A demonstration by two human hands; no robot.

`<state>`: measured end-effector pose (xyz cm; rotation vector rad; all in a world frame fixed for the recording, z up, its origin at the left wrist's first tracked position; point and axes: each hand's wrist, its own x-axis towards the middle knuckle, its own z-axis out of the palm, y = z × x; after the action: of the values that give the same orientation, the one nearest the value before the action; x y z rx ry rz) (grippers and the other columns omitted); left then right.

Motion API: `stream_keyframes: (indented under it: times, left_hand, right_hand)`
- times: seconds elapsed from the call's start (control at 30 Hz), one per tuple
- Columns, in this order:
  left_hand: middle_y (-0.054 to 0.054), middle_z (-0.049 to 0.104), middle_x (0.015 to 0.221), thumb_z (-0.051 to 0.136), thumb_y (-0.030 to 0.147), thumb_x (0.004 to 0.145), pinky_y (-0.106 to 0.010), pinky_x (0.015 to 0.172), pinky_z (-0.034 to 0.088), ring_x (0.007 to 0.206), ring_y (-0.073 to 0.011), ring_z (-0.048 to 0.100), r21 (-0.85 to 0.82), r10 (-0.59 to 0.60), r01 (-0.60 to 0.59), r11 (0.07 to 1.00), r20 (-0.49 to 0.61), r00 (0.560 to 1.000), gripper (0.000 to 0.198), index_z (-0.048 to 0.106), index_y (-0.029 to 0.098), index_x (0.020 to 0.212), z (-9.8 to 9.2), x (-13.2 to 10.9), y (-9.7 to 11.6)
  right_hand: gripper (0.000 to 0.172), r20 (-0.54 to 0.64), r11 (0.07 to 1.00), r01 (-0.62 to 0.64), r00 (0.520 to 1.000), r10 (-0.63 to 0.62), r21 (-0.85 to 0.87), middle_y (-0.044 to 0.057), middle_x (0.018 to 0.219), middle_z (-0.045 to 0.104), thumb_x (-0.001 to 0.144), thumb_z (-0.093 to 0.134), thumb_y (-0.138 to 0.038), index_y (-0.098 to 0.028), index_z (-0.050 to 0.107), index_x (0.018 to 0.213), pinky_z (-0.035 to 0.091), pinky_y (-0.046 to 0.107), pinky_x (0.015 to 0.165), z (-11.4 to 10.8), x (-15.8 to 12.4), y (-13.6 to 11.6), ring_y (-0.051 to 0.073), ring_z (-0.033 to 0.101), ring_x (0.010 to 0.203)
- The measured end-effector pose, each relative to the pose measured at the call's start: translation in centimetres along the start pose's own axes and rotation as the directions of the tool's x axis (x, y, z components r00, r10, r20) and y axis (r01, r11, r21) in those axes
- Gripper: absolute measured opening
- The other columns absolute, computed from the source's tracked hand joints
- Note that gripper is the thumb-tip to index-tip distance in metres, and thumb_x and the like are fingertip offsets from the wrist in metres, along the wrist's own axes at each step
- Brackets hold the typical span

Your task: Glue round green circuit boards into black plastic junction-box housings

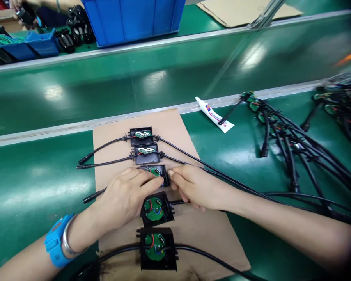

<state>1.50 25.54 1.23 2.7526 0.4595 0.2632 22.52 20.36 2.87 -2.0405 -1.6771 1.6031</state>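
A small black plastic box (163,170) with a green circuit board (155,171) inside lies on a cardboard sheet (114,134). My left hand (127,195) is closed over its left side, with the thumb across the board's near edge. At the box's right end, my right hand (197,185) makes a pinch where the black cable enters; the fingers hide the held part. Two similar boxes (148,156) lie beyond, their white-streaked boards raised or tilted. Nearer me are a box with a flat round board (154,208) and another open box (158,249), both wired to black cables.
A white tube (213,115) lies at the back, a cable end resting across it. Bundled black cables with boards (292,144) cover the right side. Beyond the metal rail (152,113) stand a large blue bin (134,19) and small blue trays (42,43). Another person's hand (16,6) is top left.
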Motion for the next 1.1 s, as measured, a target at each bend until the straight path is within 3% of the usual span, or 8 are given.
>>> stream_keyframes:
  times: [0.17,0.37,0.53,0.67,0.83,0.93,1.03,1.1]
  left_hand:
    - [-0.008,0.062,0.108,0.042,-0.001,0.077,-0.039,0.080,0.049,0.092,-0.0226,0.055,0.069,-0.028,0.022,0.997,0.077,0.997,0.051,0.053,0.016,0.124,0.0,0.7,0.4]
    - [-0.009,0.059,0.104,0.048,0.003,0.074,-0.039,0.076,0.046,0.086,-0.0236,0.051,0.131,-0.080,0.066,0.989,0.101,0.992,0.046,0.060,0.016,0.117,0.1,1.2,1.0]
    - [-0.009,0.059,0.109,0.047,0.004,0.079,-0.040,0.081,0.046,0.091,-0.0234,0.051,0.137,-0.101,0.090,0.986,0.070,0.992,0.052,0.051,0.016,0.129,0.4,0.7,0.9]
    - [-0.010,0.059,0.108,0.047,0.005,0.076,-0.040,0.077,0.046,0.087,-0.0241,0.050,0.211,-0.111,0.086,0.974,0.110,0.988,0.056,0.049,0.013,0.132,0.6,1.1,1.4]
    - [-0.010,0.060,0.109,0.046,0.003,0.077,-0.040,0.076,0.045,0.090,-0.0241,0.051,0.178,-0.117,0.096,0.979,0.111,0.987,0.055,0.050,0.014,0.132,0.2,0.9,2.1]
    - [-0.009,0.060,0.114,0.048,0.009,0.084,-0.040,0.082,0.045,0.099,-0.0229,0.052,0.006,-0.108,0.108,0.994,-0.048,0.993,0.048,0.050,0.018,0.131,-0.6,0.2,1.0]
    - [-0.010,0.061,0.111,0.052,0.016,0.088,-0.043,0.088,0.045,0.102,-0.0237,0.054,-0.008,-0.217,0.222,0.975,-0.244,0.945,0.035,0.055,0.017,0.122,-1.4,-0.2,-1.8]
    - [-0.010,0.063,0.103,0.056,0.019,0.087,-0.046,0.086,0.046,0.099,-0.0255,0.056,0.079,-0.301,0.330,0.941,-0.254,0.919,0.021,0.060,0.015,0.107,-1.7,-0.3,-3.8]
  right_hand:
    - [0.028,-0.124,0.807,0.130,0.962,-0.244,-0.577,0.011,0.078,0.068,0.092,0.036,-0.015,-0.013,0.059,0.077,0.041,0.029,0.059,0.2,0.1,-0.5,0.019,0.063,0.068]
    - [0.020,-0.123,0.595,0.137,0.919,-0.376,-0.792,0.013,0.080,0.067,0.083,0.041,-0.009,-0.010,0.061,0.082,0.030,0.028,0.051,1.2,0.1,-0.1,0.020,0.061,0.063]
    - [0.025,-0.386,0.686,0.068,0.784,-0.486,-0.725,0.010,0.081,0.064,0.092,0.038,-0.023,-0.013,0.061,0.091,0.033,0.028,0.055,1.7,-0.4,1.0,0.019,0.057,0.067]
    - [0.024,-0.408,0.724,0.264,0.682,-0.608,-0.638,0.009,0.087,0.059,0.088,0.037,-0.012,-0.013,0.062,0.087,0.039,0.029,0.069,2.3,0.5,2.1,0.018,0.052,0.080]
    - [0.026,-0.354,0.707,0.434,0.647,-0.676,-0.558,0.007,0.079,0.060,0.089,0.040,-0.010,-0.014,0.063,0.079,0.039,0.029,0.072,1.2,1.0,2.8,0.017,0.046,0.077]
    - [0.020,-0.369,0.702,0.512,0.608,-0.703,-0.494,0.005,0.083,0.064,0.090,0.045,-0.013,-0.015,0.065,0.087,0.041,0.028,0.078,-0.6,1.0,2.1,0.016,0.050,0.081]
    - [0.014,-0.479,0.735,0.419,0.567,-0.670,-0.533,0.008,0.092,0.066,0.086,0.052,-0.015,-0.013,0.063,0.094,0.042,0.034,0.085,-1.7,2.1,1.2,0.019,0.053,0.090]
    - [0.016,-0.476,0.764,0.353,0.621,-0.623,-0.540,0.009,0.093,0.065,0.081,0.056,-0.015,-0.011,0.060,0.096,0.044,0.036,0.084,-1.7,3.1,0.8,0.022,0.054,0.092]
